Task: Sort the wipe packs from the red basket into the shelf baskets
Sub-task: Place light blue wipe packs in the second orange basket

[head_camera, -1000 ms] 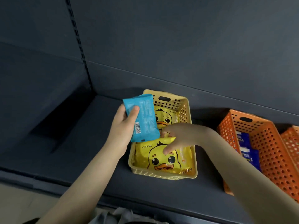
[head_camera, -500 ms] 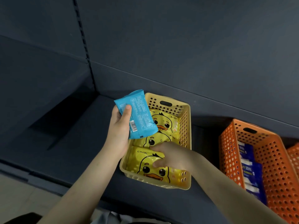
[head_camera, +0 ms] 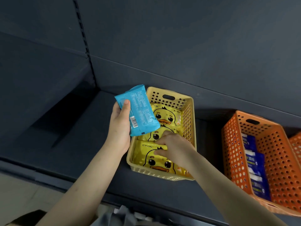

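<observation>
My left hand [head_camera: 119, 128] grips a light blue wipe pack [head_camera: 140, 111], held tilted above the left rim of the yellow basket [head_camera: 192, 121]. Three yellow duck-print packs lie overlapping in that basket. My right hand [head_camera: 174, 145] reaches into it from the right, fingers curled over the top edge of the front duck pack [head_camera: 156, 163], partly covering the middle one [head_camera: 151, 135]. The rear duck pack [head_camera: 166, 116] lies at the back. No red basket is in view.
An orange basket [head_camera: 276, 152] holding several dark blue packs [head_camera: 255, 168] stands to the right on the same dark shelf [head_camera: 81, 136]. A second orange basket [head_camera: 295, 144] shows at the right edge. Bare shelf extends left of the yellow basket.
My right hand slid toward the basket's front and curled onto the front duck pack's top edge. My left hand kept the blue pack, tilting it slightly left.
</observation>
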### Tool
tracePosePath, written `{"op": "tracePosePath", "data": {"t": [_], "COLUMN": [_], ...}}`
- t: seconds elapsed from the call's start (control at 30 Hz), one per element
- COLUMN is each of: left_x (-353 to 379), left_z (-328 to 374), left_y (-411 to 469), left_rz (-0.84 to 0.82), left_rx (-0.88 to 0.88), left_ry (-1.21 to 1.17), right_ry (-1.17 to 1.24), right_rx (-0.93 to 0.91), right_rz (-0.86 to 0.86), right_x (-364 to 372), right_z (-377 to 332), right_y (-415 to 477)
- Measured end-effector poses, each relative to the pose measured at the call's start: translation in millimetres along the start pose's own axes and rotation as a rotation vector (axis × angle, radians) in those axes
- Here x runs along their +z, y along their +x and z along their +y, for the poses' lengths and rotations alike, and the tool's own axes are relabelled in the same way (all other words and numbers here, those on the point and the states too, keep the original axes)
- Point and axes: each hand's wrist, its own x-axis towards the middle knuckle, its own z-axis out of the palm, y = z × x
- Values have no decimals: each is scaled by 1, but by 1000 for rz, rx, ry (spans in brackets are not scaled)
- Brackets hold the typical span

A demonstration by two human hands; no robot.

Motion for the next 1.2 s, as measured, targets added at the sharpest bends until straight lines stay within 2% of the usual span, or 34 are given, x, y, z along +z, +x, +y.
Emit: {"op": "tracePosePath", "data": {"t": [0.1,0.23,0.33,0.53,0.7,0.83,1.03,1.1,1.2], "left_x": [-3,-10,-18,-21,-25,-28,-26,-26,-27], "left_z": [1,8,10,8,13,16,12,13,17], "left_y": [-1,-1,1,1,2,3,3,4,7], "left_rz": [16,9,4,-16,-47,-66,-78,-83,-90], "left_rx": [-16,-25,-35,-79,-102,-115,-152,-151,-143], "left_ry": [-6,28,29,57,55,57,81,97,118], "right_ry": [42,19,138,220,238,333,310,306,360], "right_rx": [3,3,-13,66,72,152,149,126,155], "right_rz": [7,234,325,157,261,-25,-129,-120,75], "right_x": [-3,2,11,11,9,8,7,0,-13], "right_z": [0,-4,-8,-10,-12,-15,-15,-13,-6], "right_y": [2,-8,-12,-7,-16,-18,-13,-13,2]}}
